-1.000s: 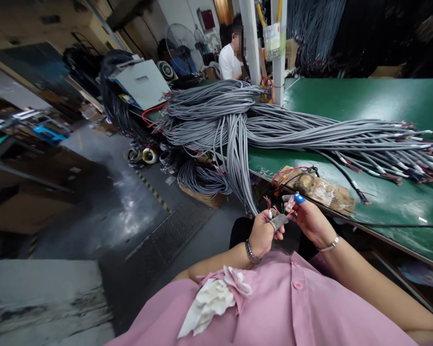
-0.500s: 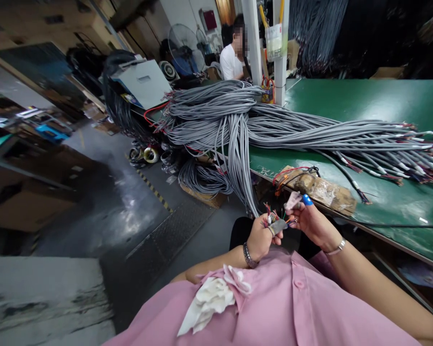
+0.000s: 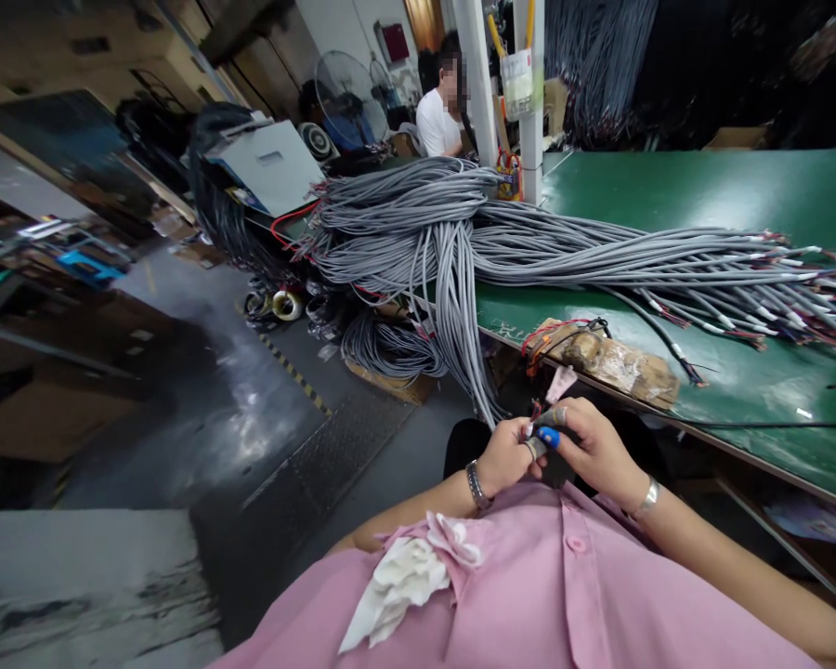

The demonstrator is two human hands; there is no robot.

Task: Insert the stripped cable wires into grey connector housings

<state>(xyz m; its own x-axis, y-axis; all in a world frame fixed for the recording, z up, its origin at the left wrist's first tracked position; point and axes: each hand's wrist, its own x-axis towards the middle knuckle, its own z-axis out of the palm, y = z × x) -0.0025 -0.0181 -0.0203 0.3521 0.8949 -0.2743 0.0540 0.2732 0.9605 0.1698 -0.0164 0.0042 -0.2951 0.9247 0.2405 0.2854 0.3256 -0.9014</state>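
My left hand (image 3: 507,457) is closed around the ends of grey cables, low in front of my body. The grey cables (image 3: 468,344) run down to it from the table. Thin coloured wires (image 3: 536,409) stick out above its fingers. My right hand (image 3: 599,455) meets it from the right, fingers bent and pinched over the wire ends, mostly hiding them. Blue tape covers one of its fingertips and a greyish wrap covers another. A pale pink strip (image 3: 561,383) shows just beyond the right fingers; what holds it is unclear.
A large pile of grey cables (image 3: 404,214) lies across the green table (image 3: 669,186), stripped ends to the right. A tape-wrapped block (image 3: 617,362) sits at the near edge. Coiled cable (image 3: 390,348) rests below. A person in white (image 3: 437,121) sits behind the post (image 3: 531,139).
My right hand has moved left and down, from apart with its fingers raised to pinching against the left hand at the wires. My left hand stays around the cables. The view has shifted slightly.
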